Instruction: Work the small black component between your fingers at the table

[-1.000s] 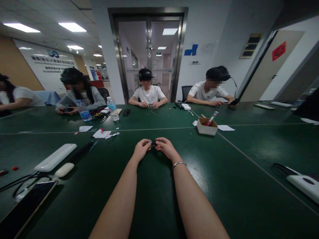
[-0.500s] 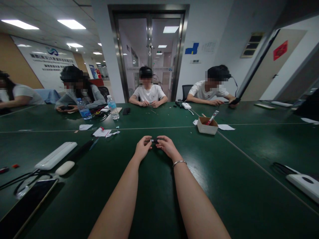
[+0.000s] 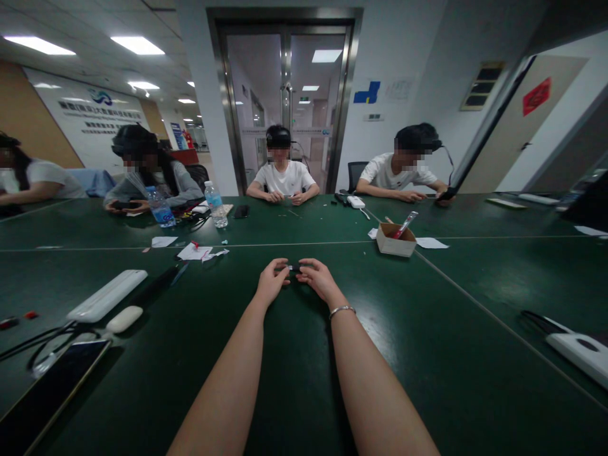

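Note:
Both my arms reach out over a dark green table (image 3: 451, 329). My left hand (image 3: 272, 281) and my right hand (image 3: 319, 278) meet at the table's middle, fingertips pinching a small dark object (image 3: 293, 268) between them. The object is too small to identify; a pale bit shows at its left end. A silver bracelet (image 3: 342, 310) circles my right wrist.
A small cardboard box (image 3: 396, 241) with a red-handled tool stands to the right. Paper scraps (image 3: 194, 253), two water bottles (image 3: 215, 206), a white case (image 3: 107, 295), a phone (image 3: 50, 391) and cables lie on the left. A white device (image 3: 577, 349) lies at the right. Several people sit across.
My two hands with the small object have shifted slightly away from me on the table. The grip looks the same.

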{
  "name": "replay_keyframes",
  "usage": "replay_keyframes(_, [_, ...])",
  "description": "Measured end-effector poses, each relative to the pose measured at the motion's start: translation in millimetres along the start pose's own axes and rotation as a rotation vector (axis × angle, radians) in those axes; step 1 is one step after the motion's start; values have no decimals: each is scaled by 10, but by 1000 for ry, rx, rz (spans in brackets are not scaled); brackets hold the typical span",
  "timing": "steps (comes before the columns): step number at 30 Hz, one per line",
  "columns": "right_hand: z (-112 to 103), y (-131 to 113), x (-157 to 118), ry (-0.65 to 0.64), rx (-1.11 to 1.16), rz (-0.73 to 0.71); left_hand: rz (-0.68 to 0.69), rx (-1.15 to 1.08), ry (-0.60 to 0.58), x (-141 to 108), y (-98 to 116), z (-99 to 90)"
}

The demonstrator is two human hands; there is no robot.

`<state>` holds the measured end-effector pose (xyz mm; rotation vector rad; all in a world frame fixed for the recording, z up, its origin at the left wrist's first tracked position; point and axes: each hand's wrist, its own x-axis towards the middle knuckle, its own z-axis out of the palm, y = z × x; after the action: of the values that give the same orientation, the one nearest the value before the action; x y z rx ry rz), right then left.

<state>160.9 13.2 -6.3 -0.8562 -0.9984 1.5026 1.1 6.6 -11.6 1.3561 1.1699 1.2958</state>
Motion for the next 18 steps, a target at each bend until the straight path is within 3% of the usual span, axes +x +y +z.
replay_keyframes(18, [30,-31,-26,6,-22,15,38,84,22,-32,-2,43])
